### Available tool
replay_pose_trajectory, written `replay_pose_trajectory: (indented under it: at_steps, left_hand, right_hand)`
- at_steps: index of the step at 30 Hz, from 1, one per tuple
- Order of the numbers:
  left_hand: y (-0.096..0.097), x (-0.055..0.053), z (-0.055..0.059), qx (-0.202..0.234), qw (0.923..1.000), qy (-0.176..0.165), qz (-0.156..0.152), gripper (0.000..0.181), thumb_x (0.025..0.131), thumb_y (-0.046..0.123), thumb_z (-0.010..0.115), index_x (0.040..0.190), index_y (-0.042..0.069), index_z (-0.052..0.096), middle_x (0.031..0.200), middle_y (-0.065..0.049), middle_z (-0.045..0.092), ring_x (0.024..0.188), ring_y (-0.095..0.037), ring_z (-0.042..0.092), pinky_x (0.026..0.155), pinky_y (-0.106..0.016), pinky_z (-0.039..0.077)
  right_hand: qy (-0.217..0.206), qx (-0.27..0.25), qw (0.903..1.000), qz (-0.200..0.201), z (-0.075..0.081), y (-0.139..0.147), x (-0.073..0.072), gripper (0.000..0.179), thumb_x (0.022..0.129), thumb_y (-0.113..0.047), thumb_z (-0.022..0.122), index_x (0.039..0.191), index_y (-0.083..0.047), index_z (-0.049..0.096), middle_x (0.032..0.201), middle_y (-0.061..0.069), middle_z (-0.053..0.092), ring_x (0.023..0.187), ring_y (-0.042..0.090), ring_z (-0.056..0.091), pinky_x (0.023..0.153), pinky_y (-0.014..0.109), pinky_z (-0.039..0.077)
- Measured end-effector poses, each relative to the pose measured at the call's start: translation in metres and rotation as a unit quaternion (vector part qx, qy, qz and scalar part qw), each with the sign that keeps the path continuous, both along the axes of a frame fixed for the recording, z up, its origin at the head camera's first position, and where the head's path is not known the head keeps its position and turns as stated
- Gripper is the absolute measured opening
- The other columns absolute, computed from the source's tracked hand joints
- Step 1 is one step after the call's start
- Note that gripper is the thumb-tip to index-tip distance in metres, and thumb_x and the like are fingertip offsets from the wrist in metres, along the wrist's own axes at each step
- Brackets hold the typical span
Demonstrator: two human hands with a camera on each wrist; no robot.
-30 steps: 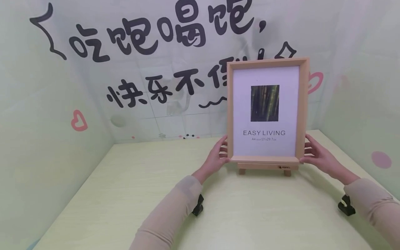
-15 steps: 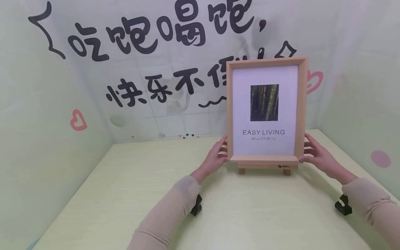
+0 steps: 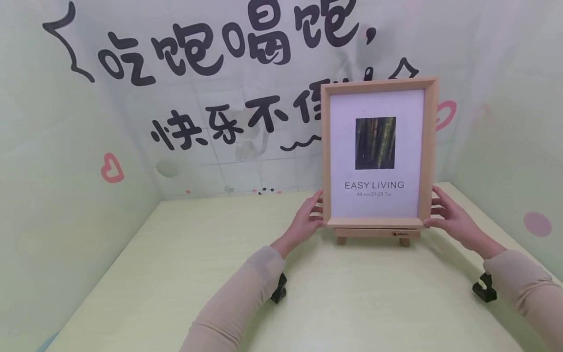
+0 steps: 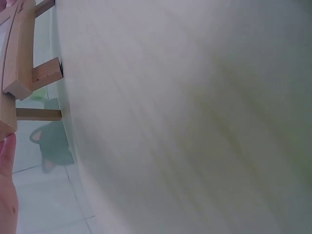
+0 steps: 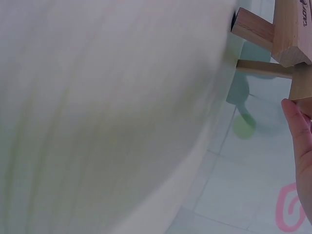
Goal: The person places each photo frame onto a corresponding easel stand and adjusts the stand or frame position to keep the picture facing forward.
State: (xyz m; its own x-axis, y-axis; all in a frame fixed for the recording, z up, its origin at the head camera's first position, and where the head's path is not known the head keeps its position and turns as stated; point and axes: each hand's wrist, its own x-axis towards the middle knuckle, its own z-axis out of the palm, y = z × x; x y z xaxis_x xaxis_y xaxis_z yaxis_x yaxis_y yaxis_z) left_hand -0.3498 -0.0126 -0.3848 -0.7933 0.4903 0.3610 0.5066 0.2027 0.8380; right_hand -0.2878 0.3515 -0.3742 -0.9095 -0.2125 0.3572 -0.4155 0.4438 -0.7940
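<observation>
In the head view a light wooden picture frame [image 3: 326, 161] stands upright, with a white "EASY LIVING" sheet and a bamboo picture behind its front. Below it sits a small wooden easel [image 3: 374, 233], its ledge directly under the frame and its short legs on the table. My left hand [image 3: 303, 220] grips the frame's lower left side, thumb by the bottom corner. On the opposite side my right hand [image 3: 453, 222] holds the lower right edge the same way. Both wrist views show a thumb [image 4: 7, 153] at the frame's corner; most other fingers are out of sight there.
The pale wood-grain table [image 3: 211, 274] reaches back to a printed curtain [image 3: 246, 171] with large black characters. Curtain sides also close in the table at left and right. Beneath each sleeve a black clip-like wrist piece [image 3: 485, 288] shows.
The frame's top edge has shifted slightly up and to the right in the head view. Both hands keep their places at its lower sides, and the easel stays where it was.
</observation>
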Motion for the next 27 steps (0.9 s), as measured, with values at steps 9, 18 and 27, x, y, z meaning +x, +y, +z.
replay_pose_trajectory:
  at_steps: [9, 18, 27]
  left_hand:
    - [0.0029, 0.0019, 0.0013, -0.023, 0.9997, 0.001, 0.006, 0.090, 0.078, -0.015, 0.057, 0.148, 0.017, 0.011, 0.134, -0.014, 0.036, 0.112, -0.026, 0.050, 0.092, -0.026, 0.048]
    - [0.0034, 0.0005, 0.0025, -0.031, 0.9994, -0.013, 0.005, 0.090, 0.078, -0.017, 0.056, 0.148, 0.016, 0.009, 0.135, -0.017, 0.034, 0.114, -0.031, 0.048, 0.094, -0.030, 0.047]
    - [0.0009, 0.0010, 0.0016, -0.030, 0.9995, -0.004, 0.005, 0.091, 0.079, -0.015, 0.056, 0.148, 0.020, 0.009, 0.134, -0.015, 0.035, 0.112, -0.026, 0.050, 0.092, -0.025, 0.047]
  right_hand:
    - [-0.006, -0.005, 1.0000, 0.001, 0.0005, 0.0008, 0.0018, 0.086, 0.084, 0.002, 0.060, 0.148, -0.013, 0.005, 0.109, -0.017, 0.040, 0.093, -0.010, 0.048, 0.073, 0.007, 0.048]
    - [-0.006, -0.012, 0.9999, 0.003, -0.0019, 0.0014, 0.0020, 0.087, 0.083, 0.004, 0.061, 0.148, -0.013, 0.006, 0.107, -0.019, 0.042, 0.092, -0.011, 0.048, 0.073, 0.007, 0.047]
    - [-0.012, -0.014, 0.9998, 0.007, -0.0008, -0.0012, 0.0027, 0.088, 0.083, 0.003, 0.061, 0.148, -0.015, 0.006, 0.107, -0.018, 0.042, 0.093, -0.011, 0.048, 0.073, 0.007, 0.047]
